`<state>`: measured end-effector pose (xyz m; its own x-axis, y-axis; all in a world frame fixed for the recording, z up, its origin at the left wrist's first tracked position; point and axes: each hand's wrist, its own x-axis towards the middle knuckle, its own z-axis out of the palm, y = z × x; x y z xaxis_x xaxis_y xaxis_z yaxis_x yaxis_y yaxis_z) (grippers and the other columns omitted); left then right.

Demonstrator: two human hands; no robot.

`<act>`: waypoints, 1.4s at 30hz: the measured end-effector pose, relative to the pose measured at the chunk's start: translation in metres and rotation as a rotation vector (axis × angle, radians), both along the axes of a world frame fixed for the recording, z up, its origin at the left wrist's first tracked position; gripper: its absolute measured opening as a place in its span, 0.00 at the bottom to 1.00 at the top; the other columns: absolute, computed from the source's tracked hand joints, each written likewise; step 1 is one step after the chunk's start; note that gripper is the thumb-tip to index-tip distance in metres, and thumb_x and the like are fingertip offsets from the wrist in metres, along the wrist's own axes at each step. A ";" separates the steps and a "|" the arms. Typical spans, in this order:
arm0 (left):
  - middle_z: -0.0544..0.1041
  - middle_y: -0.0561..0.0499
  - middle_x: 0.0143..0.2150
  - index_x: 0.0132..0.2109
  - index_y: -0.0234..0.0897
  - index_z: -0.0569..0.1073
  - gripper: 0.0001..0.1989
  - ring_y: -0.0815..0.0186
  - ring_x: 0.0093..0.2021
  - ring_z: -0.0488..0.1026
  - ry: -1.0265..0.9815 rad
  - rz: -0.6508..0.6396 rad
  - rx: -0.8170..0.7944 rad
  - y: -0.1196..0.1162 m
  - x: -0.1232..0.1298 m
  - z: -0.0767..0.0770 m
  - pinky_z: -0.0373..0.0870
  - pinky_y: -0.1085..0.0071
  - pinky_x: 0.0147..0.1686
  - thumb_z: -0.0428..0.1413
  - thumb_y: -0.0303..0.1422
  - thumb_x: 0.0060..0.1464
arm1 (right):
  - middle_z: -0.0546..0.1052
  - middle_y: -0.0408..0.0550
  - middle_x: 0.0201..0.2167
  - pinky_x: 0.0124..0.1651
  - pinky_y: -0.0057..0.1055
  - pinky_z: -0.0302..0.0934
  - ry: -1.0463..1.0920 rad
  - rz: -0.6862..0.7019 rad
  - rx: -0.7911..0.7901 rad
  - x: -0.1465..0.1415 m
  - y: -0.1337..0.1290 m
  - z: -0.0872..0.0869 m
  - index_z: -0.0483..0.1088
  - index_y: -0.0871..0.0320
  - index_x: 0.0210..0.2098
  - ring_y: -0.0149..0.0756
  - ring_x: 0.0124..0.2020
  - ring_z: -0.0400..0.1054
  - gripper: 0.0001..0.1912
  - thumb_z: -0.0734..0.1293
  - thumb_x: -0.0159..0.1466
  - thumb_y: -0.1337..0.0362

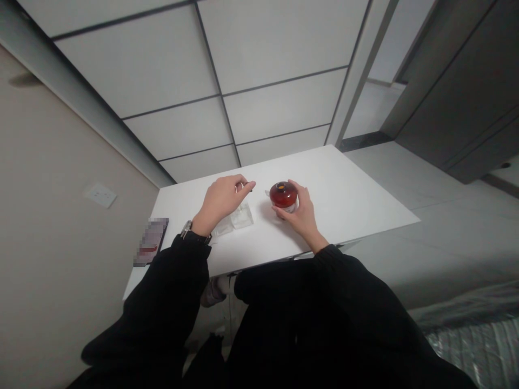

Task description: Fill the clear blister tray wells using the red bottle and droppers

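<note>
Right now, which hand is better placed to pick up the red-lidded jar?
Probably your right hand: it cups the red-lidded jar on the white table. Your left hand sits farther off, next to the clear plastic packet, pinching something too small to tell.

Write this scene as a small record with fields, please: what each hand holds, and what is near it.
Left hand: pinches a small pale item, too small to identify
Right hand: grips a round container with a dark red domed lid
Between the hands: clear plastic packet
Left wrist: wristwatch
Surface: white table
At table's left edge: phone, screen pixelated
Wall: white wall plate
</note>
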<state>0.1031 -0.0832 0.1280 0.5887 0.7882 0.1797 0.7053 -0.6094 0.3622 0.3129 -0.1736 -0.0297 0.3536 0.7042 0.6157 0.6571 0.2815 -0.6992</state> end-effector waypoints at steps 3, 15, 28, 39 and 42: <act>0.83 0.47 0.37 0.41 0.39 0.81 0.18 0.60 0.37 0.74 -0.020 -0.027 -0.004 0.002 -0.002 -0.001 0.60 0.64 0.36 0.54 0.47 0.69 | 0.73 0.61 0.66 0.75 0.71 0.51 0.025 -0.022 0.014 0.002 0.001 -0.002 0.61 0.50 0.70 0.60 0.68 0.68 0.45 0.76 0.61 0.39; 0.83 0.50 0.39 0.50 0.39 0.78 0.10 0.61 0.40 0.77 -0.102 -0.043 -0.015 0.006 -0.004 -0.004 0.66 0.65 0.42 0.62 0.36 0.64 | 0.73 0.63 0.67 0.74 0.67 0.56 0.071 -0.087 0.061 0.004 0.003 -0.004 0.63 0.54 0.68 0.59 0.69 0.67 0.44 0.76 0.61 0.41; 0.85 0.51 0.44 0.49 0.42 0.75 0.13 0.63 0.38 0.78 -0.116 -0.044 -0.008 0.009 -0.008 -0.008 0.68 0.65 0.43 0.66 0.34 0.60 | 0.73 0.62 0.66 0.71 0.64 0.62 0.026 -0.092 0.090 0.004 0.004 -0.007 0.62 0.52 0.70 0.58 0.67 0.70 0.43 0.74 0.64 0.39; 0.84 0.50 0.49 0.49 0.42 0.73 0.14 0.64 0.38 0.77 -0.147 -0.043 0.029 0.014 -0.015 -0.014 0.69 0.64 0.44 0.67 0.33 0.58 | 0.74 0.62 0.66 0.72 0.65 0.59 0.075 -0.060 0.058 0.003 0.003 -0.007 0.63 0.53 0.69 0.59 0.68 0.68 0.44 0.76 0.62 0.40; 0.84 0.49 0.50 0.51 0.42 0.74 0.15 0.64 0.38 0.78 -0.139 -0.042 0.029 0.014 -0.016 -0.013 0.70 0.64 0.45 0.67 0.33 0.59 | 0.73 0.62 0.67 0.73 0.65 0.58 0.075 -0.049 0.055 0.003 0.003 -0.007 0.63 0.53 0.70 0.59 0.68 0.67 0.44 0.76 0.62 0.41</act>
<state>0.0873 -0.0692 0.1149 0.5891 0.7565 0.2840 0.6231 -0.6491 0.4364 0.3162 -0.1701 -0.0370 0.4333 0.6504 0.6239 0.6175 0.2899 -0.7312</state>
